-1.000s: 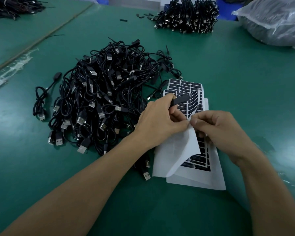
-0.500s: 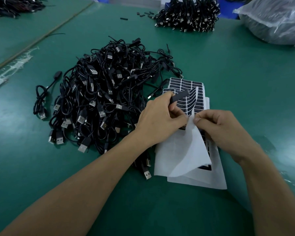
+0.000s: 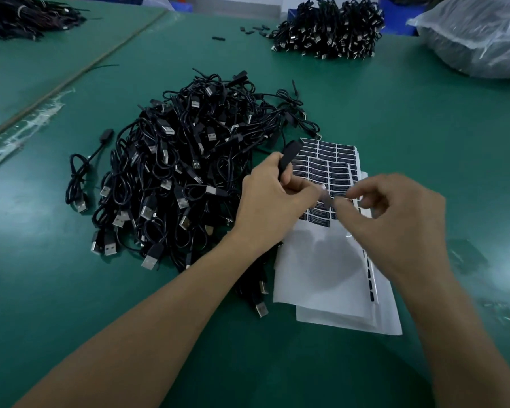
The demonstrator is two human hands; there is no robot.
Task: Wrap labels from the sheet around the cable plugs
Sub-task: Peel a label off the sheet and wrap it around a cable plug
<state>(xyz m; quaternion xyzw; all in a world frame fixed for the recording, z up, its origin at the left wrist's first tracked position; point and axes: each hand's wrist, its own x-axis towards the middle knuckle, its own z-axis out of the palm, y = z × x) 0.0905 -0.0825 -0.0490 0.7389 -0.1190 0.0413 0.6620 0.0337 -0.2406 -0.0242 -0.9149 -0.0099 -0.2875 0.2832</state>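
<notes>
Our left hand (image 3: 273, 201) grips the stiff, light plug (image 3: 290, 156); our right hand (image 3: 395, 222) pinches a blurred label (image 3: 339, 198). We judge the label flimsy and sticky, best held by one edge.

Green table (image 3: 424, 136) and its stray clutter

A crumpled clear plastic bag (image 3: 480, 39) lies at the far right; a wrinkled strip of clear tape (image 3: 27, 128) runs beside the left seam — small black bits (image 3: 218, 38) lie scattered farther back.

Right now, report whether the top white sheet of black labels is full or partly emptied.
Partly emptied: the white sheet holds black labels only at its far end; nearer part bare.
</notes>
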